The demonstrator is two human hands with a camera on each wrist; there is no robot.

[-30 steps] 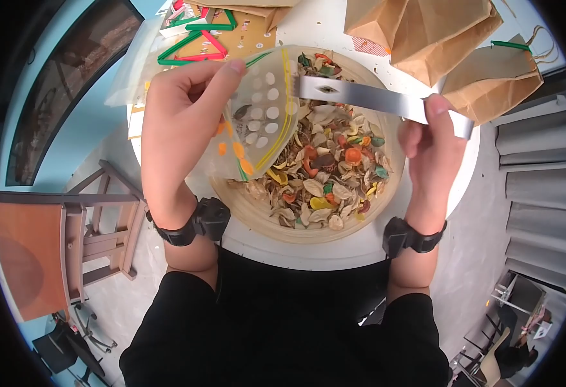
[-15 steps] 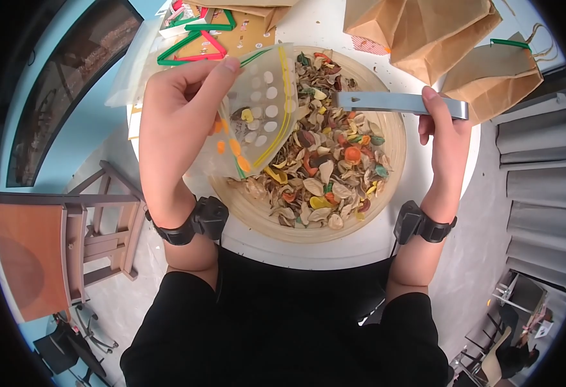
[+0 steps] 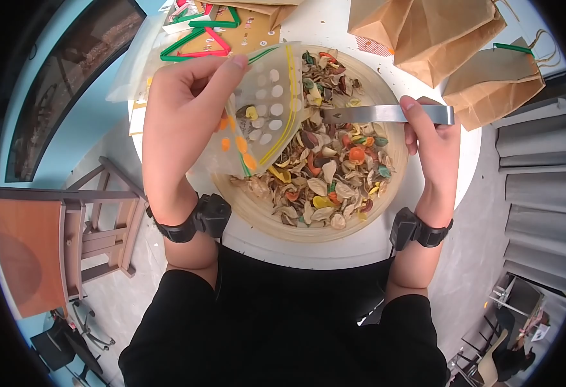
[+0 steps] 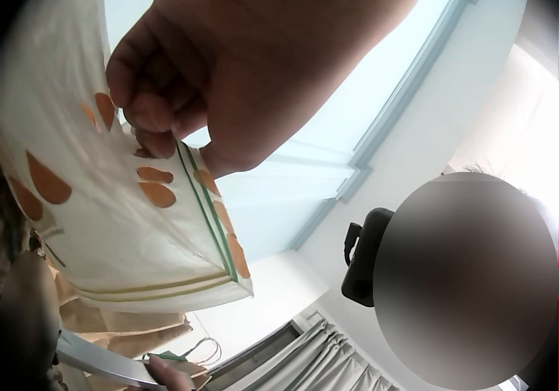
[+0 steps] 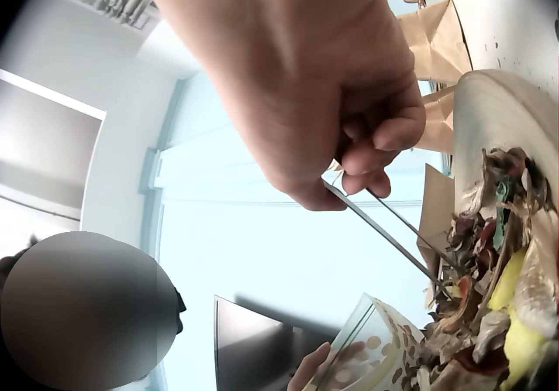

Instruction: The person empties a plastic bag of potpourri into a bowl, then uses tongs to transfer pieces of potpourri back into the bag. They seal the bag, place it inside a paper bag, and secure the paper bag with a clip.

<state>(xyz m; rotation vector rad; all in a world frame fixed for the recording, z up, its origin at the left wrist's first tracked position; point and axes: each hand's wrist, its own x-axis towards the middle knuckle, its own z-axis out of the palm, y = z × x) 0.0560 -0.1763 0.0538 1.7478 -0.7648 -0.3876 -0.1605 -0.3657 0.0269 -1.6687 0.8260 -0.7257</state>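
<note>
My left hand (image 3: pixel 186 109) grips a clear zip bag (image 3: pixel 265 109) printed with white and orange dots, held open over the left side of a wide wooden bowl (image 3: pixel 396 161). The bowl is heaped with dried, coloured potpourri (image 3: pixel 334 168). A few pieces lie inside the bag. My right hand (image 3: pixel 432 138) grips metal tongs (image 3: pixel 386 114), whose tips reach into the potpourri just right of the bag's mouth. In the left wrist view the fingers (image 4: pixel 153 103) pinch the bag (image 4: pixel 113 225) at its rim. The right wrist view shows the tongs (image 5: pixel 393 229) running down to the pile (image 5: pixel 489 277).
The bowl sits on a round white table (image 3: pixel 334 248). Brown paper bags (image 3: pixel 450 39) lie at the far right. Cardboard with red and green strips (image 3: pixel 205 32) lies at the far left. A wooden chair (image 3: pixel 70 238) stands left of the table.
The tongs left the bag's mouth, swung out to the right, and now dip back into the potpourri near the bag. The left hand and bag hardly moved.
</note>
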